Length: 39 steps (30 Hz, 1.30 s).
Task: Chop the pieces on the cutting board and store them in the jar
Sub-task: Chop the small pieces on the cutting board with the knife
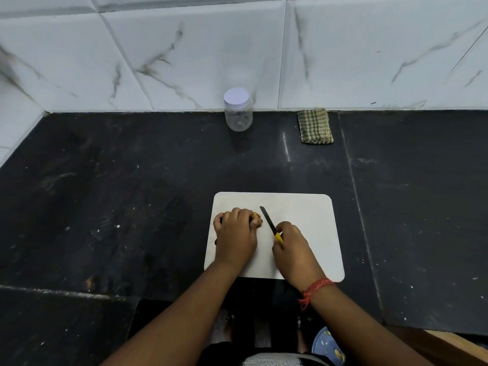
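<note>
A white cutting board (303,215) lies on the black counter near its front edge. My left hand (236,231) covers the yellowish-brown pieces (256,218) at the board's left side, fingers curled over them; only a small part of them shows. My right hand (290,244) grips the yellow handle of a small knife (268,219), whose dark blade points up and left, just right of the pieces. A clear plastic jar (238,112) with a white lid on stands at the back against the tiled wall.
A folded green checked cloth (315,126) lies at the back, right of the jar. The black counter (132,194) stretches wide to left and right of the board. A marble-tiled wall closes the back and left sides.
</note>
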### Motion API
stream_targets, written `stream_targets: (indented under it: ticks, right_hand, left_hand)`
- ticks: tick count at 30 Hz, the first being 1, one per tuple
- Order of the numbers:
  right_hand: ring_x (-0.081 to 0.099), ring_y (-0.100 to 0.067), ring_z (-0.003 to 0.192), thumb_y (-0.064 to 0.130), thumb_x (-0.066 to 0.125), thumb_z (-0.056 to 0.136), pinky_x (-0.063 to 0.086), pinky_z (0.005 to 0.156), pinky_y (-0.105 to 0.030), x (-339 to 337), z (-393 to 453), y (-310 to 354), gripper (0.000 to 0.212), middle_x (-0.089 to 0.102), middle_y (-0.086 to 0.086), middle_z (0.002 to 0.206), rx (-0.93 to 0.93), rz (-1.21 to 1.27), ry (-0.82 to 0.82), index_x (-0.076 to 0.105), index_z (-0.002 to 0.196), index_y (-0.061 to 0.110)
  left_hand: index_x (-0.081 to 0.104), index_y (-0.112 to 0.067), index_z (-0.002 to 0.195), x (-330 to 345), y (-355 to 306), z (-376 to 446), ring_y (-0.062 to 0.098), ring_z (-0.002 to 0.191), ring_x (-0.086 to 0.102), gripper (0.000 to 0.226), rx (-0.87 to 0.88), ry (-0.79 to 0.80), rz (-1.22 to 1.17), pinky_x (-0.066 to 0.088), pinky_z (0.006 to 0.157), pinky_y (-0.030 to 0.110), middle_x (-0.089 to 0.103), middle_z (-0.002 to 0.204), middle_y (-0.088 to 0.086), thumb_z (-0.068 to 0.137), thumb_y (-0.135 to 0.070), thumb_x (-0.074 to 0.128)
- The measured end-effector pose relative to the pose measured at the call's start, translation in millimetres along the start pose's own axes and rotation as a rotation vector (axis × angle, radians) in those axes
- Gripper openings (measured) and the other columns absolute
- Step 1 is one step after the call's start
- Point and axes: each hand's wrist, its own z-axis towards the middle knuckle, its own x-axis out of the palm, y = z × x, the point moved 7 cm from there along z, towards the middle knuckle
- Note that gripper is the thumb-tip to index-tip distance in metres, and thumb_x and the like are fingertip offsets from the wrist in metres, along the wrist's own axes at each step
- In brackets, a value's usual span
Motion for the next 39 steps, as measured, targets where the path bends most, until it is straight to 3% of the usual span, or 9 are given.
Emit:
stream_targets:
  ticks: [13,20,22,27,39]
  right_hand:
    - [0.056,-0.028,0.075,0.012,0.034,0.100,0.047,0.067,-0.037,7,-1,12,0.010,0.057,-0.004,0.082,-0.027,-0.040,0.056,0.043,0.104,0.015]
    - [0.054,-0.033,0.070,0.010,0.033,0.098,0.043,0.062,-0.038,11,1,12,0.007,0.056,-0.006,0.077,0.000,-0.107,0.065,0.035,0.099,0.017]
    - [0.052,-0.033,0.070,0.011,0.032,0.099,0.036,0.060,-0.036,15,2,11,0.007,0.059,-0.012,0.081,0.013,-0.150,0.104,0.032,0.097,0.017]
    - [0.062,-0.038,0.092,0.018,0.033,0.104,0.032,0.065,-0.032,22,7,8,0.010,0.065,-0.021,0.103,0.057,-0.198,0.236,0.033,0.097,0.012]
    - [0.063,-0.036,0.095,0.010,0.033,0.100,0.040,0.070,-0.034,24,-3,-7,0.004,0.065,-0.020,0.104,0.121,-0.271,0.319,0.035,0.097,0.011]
  left_hand:
    - [0.062,-0.021,0.096,5,2,2,0.019,0.096,0.056,0.011,-0.002,0.005,0.032,0.032,0.105,0.042,0.063,0.099,-0.005,0.096,-0.026,0.052]
    - [0.062,-0.021,0.094,7,2,4,0.018,0.095,0.056,0.025,0.003,0.005,0.042,0.032,0.104,0.042,0.062,0.097,-0.006,0.094,-0.033,0.040]
    - [0.061,-0.022,0.092,7,2,4,0.018,0.094,0.056,0.027,0.006,-0.008,0.043,0.033,0.103,0.042,0.062,0.095,-0.006,0.093,-0.034,0.038]
    - [0.061,-0.020,0.091,8,1,4,0.019,0.090,0.056,0.026,0.025,-0.034,0.059,0.034,0.095,0.041,0.061,0.092,-0.004,0.093,-0.033,0.040]
    - [0.060,-0.018,0.090,10,2,4,0.020,0.089,0.056,0.018,-0.032,-0.018,0.020,0.035,0.091,0.042,0.061,0.093,-0.003,0.089,-0.031,0.047]
